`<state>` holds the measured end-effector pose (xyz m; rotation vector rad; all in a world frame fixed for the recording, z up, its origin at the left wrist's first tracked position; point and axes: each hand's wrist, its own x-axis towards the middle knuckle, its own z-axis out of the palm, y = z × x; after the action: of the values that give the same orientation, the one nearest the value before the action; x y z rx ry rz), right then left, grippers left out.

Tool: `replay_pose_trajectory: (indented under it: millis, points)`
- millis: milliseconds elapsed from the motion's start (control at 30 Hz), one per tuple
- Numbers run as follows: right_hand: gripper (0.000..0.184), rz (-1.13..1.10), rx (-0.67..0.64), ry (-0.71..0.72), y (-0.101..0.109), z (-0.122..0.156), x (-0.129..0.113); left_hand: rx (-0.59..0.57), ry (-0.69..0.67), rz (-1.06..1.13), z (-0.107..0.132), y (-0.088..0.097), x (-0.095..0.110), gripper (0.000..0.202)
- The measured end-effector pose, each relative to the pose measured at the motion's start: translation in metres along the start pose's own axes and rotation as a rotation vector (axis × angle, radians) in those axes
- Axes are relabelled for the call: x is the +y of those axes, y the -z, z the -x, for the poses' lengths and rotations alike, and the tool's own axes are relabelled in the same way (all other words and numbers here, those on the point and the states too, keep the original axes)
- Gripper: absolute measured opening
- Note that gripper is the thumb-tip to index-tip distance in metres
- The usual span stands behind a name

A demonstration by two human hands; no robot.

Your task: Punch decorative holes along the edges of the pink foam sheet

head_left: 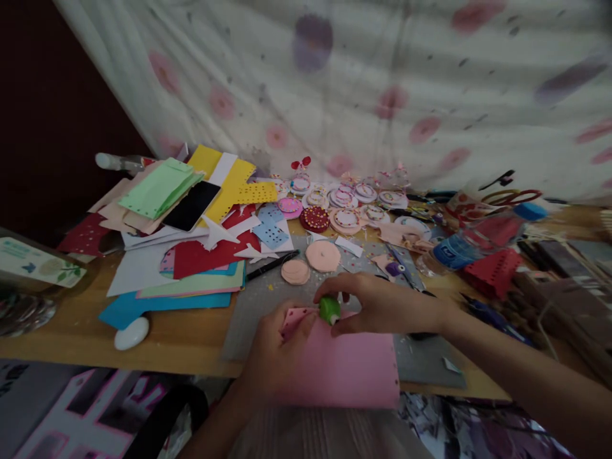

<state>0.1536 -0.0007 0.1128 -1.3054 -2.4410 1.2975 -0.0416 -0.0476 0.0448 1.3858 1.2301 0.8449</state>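
Left of the pink sheet (344, 370), a white oval object (132, 333) lies on the table (191, 344); beyond it, also left of the sheet, a dark phone (192, 206) rests on a paper pile. The left hand (275, 341) grasps the sheet's upper left corner. Two peach discs (323, 255) lie just beyond the sheet. At its top edge, the right hand (366, 299) grips a small green tool (329, 310). Right of the sheet and farther back is a blue-capped bottle (478, 237).
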Motion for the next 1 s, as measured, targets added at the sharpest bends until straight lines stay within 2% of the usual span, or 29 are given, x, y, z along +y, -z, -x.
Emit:
replay_pose_trajectory:
  millis: [100,233,433,533,633,800,1000]
  points:
    - [0.035,-0.077,-0.008,-0.021,0.0,-0.001,0.007,-0.012,-0.046,-0.012,-0.004,0.0,-0.003,0.017]
    - [0.039,-0.166,-0.044,-0.076,-0.002,-0.007,0.018,-0.036,-0.031,-0.034,-0.011,0.0,-0.011,0.016]
    - [0.033,-0.296,-0.083,-0.128,-0.004,-0.019,0.036,0.01,-0.009,-0.039,-0.02,-0.006,-0.018,0.014]
    - [0.023,-0.285,-0.1,-0.167,-0.004,-0.022,0.04,0.001,0.006,-0.02,-0.023,-0.011,-0.021,0.014]
    - [0.022,-0.266,-0.106,-0.192,-0.004,-0.023,0.042,0.018,0.018,0.003,-0.024,-0.014,-0.023,0.012]
    - [0.02,-0.252,-0.076,-0.109,-0.007,-0.022,0.042,0.057,0.025,-0.021,-0.024,-0.014,-0.025,0.012]
    - [0.008,-0.083,-0.011,-0.066,-0.011,-0.018,0.033,0.078,0.021,-0.046,-0.025,-0.015,-0.024,0.013]
